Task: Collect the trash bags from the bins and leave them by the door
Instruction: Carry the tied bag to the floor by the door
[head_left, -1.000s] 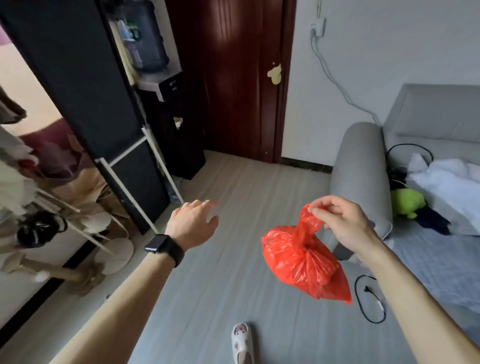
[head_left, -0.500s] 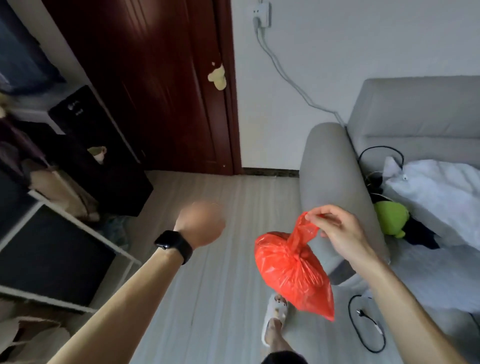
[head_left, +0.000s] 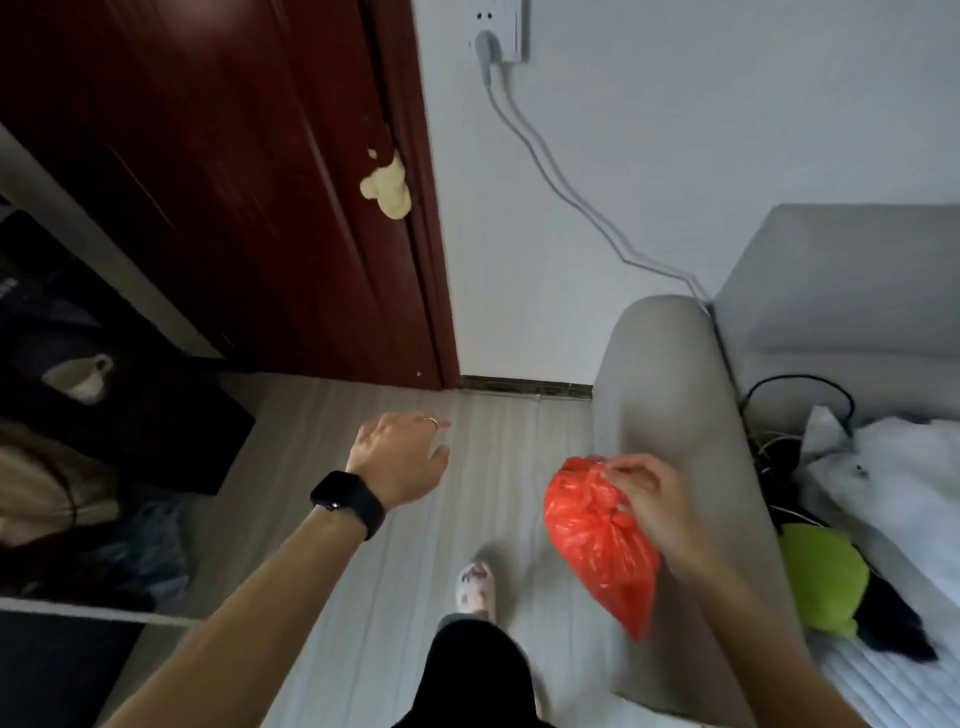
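One red trash bag (head_left: 602, 540) is collected and knotted, hanging in the air from the right hand (head_left: 652, 499), whose fingers are pinched on the bag's gathered top; left hand (head_left: 397, 457) is empty, fingers loosely spread, reaching forward over the floor (head_left: 322, 519); hands are well apart; the dark wooden door (head_left: 234, 182) is just ahead, near the sofa arm (head_left: 670, 415). Judged progress: pickup done for this bag, carry nearly done, drop-off not yet done, since the bag is off the floor; what's left looks like setting it down at the foot of the door and letting go; no bins or other bags in view, so can't tell how many remain.
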